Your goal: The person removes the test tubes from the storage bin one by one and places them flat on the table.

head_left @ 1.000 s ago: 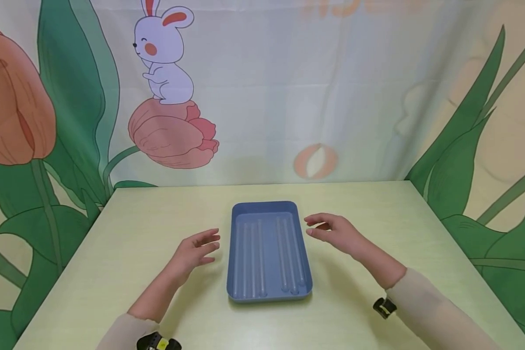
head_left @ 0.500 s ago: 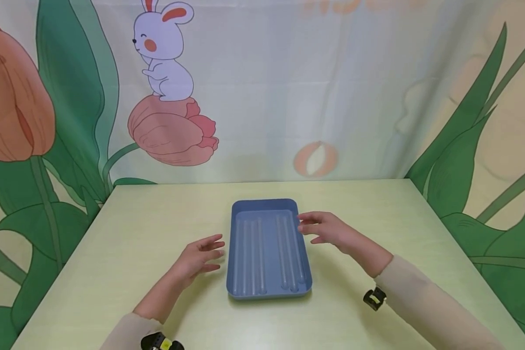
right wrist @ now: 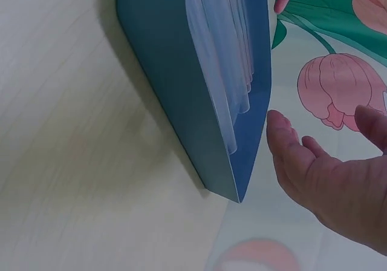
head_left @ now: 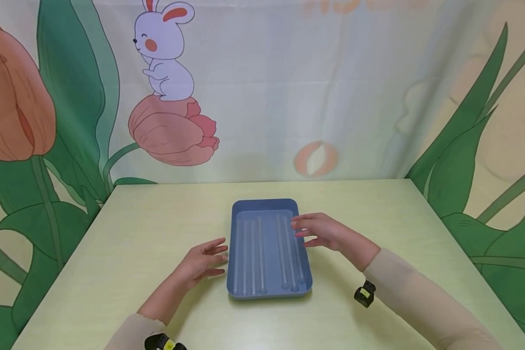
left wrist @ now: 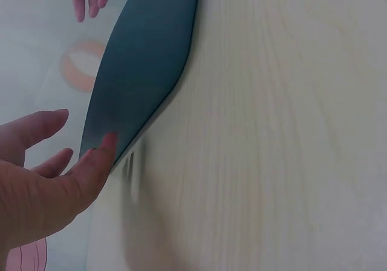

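Blue tray (head_left: pixel 271 206) is standing mid-desk (head_left: pixel 262 325), its walls blocking low sideways passes. Left hand (head_left: pixel 202 262) is crowding the left wall; right hand (head_left: pixel 325 231) is overhanging the right rim. Inside, left-side clear tubes (head_left: pixel 253 257) and right-side clear tubes (head_left: pixel 290 255) are flanking a bare middle strip. Room is opening before and behind the tray; printed cloth (head_left: pixel 262 97) is closing off the far edge.

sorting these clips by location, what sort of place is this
Probably an indoor recording setup, though the room beyond is hidden: a cartoon-printed cloth hangs behind a pale table, and small black devices are worn near both wrists.
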The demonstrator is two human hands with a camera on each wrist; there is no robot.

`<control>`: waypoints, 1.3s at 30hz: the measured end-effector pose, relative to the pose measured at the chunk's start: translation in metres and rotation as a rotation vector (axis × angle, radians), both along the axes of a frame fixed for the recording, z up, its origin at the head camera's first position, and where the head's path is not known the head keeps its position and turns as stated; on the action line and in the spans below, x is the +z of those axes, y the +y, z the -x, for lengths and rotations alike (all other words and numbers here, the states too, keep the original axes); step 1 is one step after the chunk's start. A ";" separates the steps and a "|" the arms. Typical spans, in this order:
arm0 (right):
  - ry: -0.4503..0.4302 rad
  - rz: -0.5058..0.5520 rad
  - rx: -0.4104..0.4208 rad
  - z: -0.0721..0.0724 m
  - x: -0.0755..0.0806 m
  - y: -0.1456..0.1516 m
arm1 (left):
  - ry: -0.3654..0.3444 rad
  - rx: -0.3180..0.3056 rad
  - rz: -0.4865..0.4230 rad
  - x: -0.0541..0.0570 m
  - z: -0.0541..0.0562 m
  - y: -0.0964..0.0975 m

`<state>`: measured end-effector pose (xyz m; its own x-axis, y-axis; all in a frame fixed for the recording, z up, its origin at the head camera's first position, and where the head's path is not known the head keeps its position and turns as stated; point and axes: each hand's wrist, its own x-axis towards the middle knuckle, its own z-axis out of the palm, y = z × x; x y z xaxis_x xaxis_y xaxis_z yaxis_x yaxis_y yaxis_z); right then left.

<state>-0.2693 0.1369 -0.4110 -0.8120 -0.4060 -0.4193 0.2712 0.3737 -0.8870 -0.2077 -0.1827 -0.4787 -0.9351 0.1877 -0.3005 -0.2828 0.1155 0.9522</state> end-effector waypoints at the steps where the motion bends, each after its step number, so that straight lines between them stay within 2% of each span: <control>1: -0.010 0.006 -0.002 0.001 -0.001 -0.001 | -0.002 0.000 0.001 0.000 0.000 0.001; 9: -0.062 0.048 -0.029 0.005 -0.007 -0.010 | -0.022 0.002 -0.017 0.000 -0.001 0.003; 20: -0.130 0.070 -0.125 0.010 -0.016 -0.026 | -0.047 0.016 -0.047 -0.004 -0.002 0.004; 27: -0.144 0.060 -0.146 0.015 -0.022 -0.034 | -0.044 0.000 -0.041 -0.007 -0.003 0.004; 39: -0.160 0.052 -0.194 0.021 -0.030 -0.045 | -0.050 0.008 -0.035 -0.008 -0.002 0.007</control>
